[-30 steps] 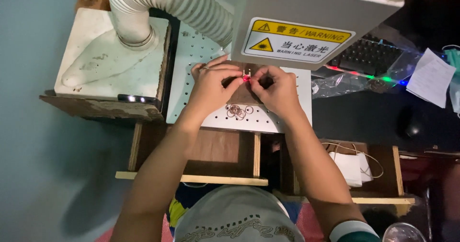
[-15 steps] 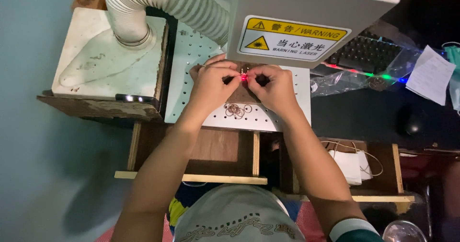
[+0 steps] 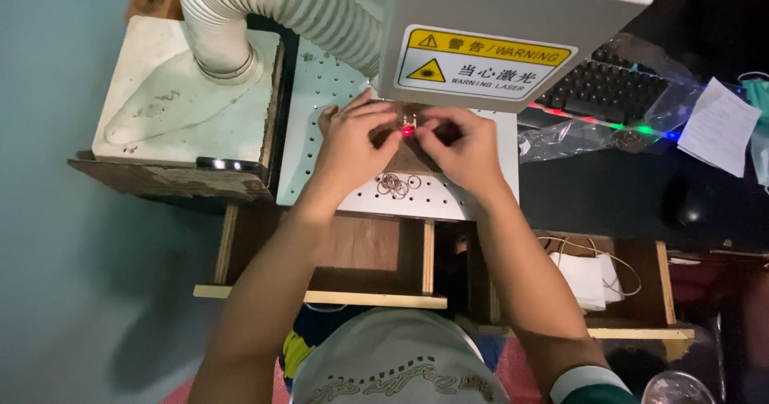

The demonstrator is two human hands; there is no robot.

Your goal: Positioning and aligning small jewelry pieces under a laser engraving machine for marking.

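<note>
Head view is showing both hands meeting under the grey housing point(image 3: 513, 20) of a laser machine, over a white perforated metal plate point(image 3: 320, 132). The left hand point(image 3: 352, 144) and the right hand point(image 3: 465, 148) are each pinching, with thumb and forefinger closed, a very small piece point(image 3: 408, 124) that is sitting between their fingertips, where a red light spot is glowing on it. The piece is too small to tell its shape, its long axis or which way it is pointing. It is lying above a brown wooden block point(image 3: 404, 160) that is resting on the plate. Just nearer the person, a small cluster of thin wire rings point(image 3: 394, 184) is lying on the plate, round and metallic, apart from both hands. A ribbed white hose point(image 3: 272, 4) is curving down into a smooth white box point(image 3: 176, 108) to the left. To the right, a dark keyboard point(image 3: 605, 92) under clear plastic wrap is lying on a black desk, with a folded paper sheet point(image 3: 721, 128) beside it.
</note>
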